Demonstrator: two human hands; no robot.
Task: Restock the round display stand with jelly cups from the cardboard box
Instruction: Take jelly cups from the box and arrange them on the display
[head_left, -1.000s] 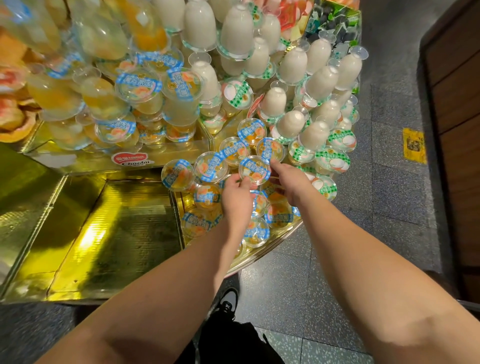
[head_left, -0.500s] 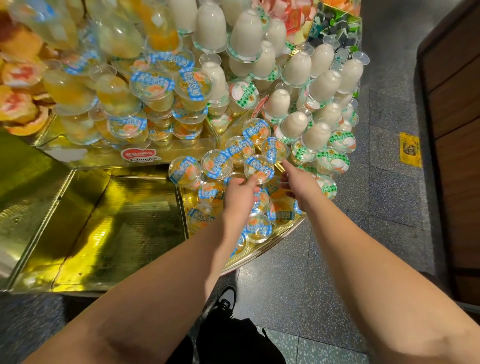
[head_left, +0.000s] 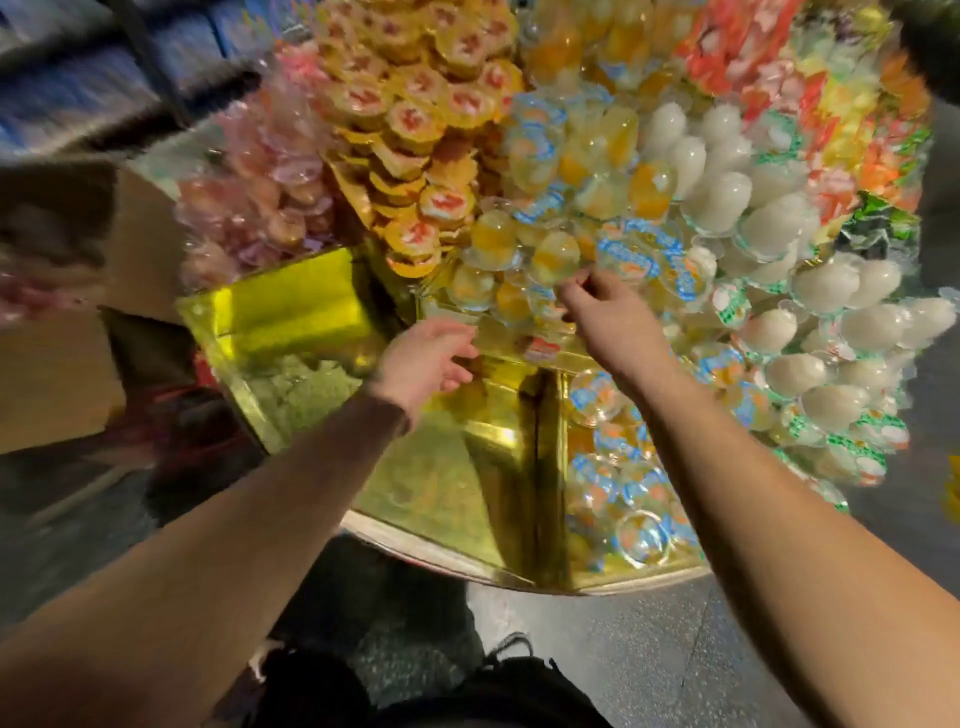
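The round display stand has gold foil compartments. The compartment below my right arm holds blue-lidded orange jelly cups. More of them are stacked on the tier above. My left hand hovers with relaxed, spread fingers over the bare gold compartment, holding nothing. My right hand reaches to the upper stack with bent fingers at a cup's edge. Motion blur hides whether it pinches the cup. A brown cardboard box stands at the far left, blurred.
White jelly cups with green lids fill the stand's right side. Yellow-and-red cups and pink ones pile up at the back left. Grey speckled floor lies below, with my dark shoe near the stand's rim.
The view has swung left and blurred. Both hands have left the lower blue-lidded cups. The left is now over the bare gold compartment, the right up at the higher stack.
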